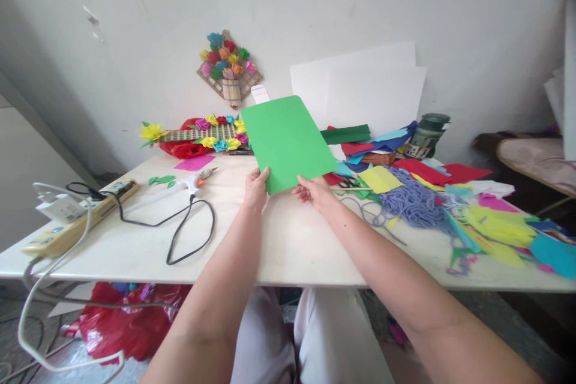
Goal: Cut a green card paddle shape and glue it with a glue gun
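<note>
A flat green sheet of paper (290, 141) with rounded corners is held up, tilted, over the table. My left hand (257, 189) pinches its lower left corner, the thumb on the front face. Along its bottom edge my right hand (312, 192) grips it between thumb and curled fingers. A thin wooden stick (355, 189) lies just right of my right hand. Left of my hands a hot glue gun (193, 182) rests on the table, with small green paper leaves (162, 180) and a pink paper piece (194, 162) near it.
The white table (306, 246) carries a yellow power strip (81, 222) with cables at left. Purple yarn (414, 201), coloured papers (495, 222) and a dark green jar (427, 135) crowd the right. A paper-flower decoration (207, 133) lies behind; another flower piece (229, 69) hangs on the wall.
</note>
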Tool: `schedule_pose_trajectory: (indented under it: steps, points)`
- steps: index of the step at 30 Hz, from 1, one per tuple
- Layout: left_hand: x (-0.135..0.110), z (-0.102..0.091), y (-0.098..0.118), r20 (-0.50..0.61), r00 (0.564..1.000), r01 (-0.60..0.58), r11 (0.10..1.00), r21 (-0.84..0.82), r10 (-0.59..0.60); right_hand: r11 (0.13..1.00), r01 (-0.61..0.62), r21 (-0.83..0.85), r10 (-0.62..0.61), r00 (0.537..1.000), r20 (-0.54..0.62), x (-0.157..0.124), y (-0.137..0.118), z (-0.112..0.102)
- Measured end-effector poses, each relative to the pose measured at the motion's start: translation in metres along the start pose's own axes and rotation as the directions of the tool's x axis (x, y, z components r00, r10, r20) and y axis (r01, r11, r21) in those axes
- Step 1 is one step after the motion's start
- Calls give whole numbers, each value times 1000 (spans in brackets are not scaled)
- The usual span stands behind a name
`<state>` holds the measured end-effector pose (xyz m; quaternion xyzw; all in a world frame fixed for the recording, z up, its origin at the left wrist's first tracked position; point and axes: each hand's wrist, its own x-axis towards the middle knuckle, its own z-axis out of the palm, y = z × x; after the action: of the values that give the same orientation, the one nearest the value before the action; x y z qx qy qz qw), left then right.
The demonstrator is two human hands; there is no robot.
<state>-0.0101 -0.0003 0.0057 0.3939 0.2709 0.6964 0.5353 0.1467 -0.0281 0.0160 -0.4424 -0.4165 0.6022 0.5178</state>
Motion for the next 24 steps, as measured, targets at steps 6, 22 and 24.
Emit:
schedule_pose_trajectory:
  steps: [6, 22, 24]
  points:
    - [0, 1, 2, 43, 996, -73, 997, -13, 73, 999, 34, 40, -34, 999, 13, 2, 1, 0]
    - [3, -5, 4, 11, 1000, -8, 999, -41, 8, 993, 111, 44, -115, 988, 105, 3, 3, -2]
    - [4, -7, 4, -7, 1000, 22, 999, -49, -22, 989, 147, 35, -150, 981, 123, 2, 3, -1]
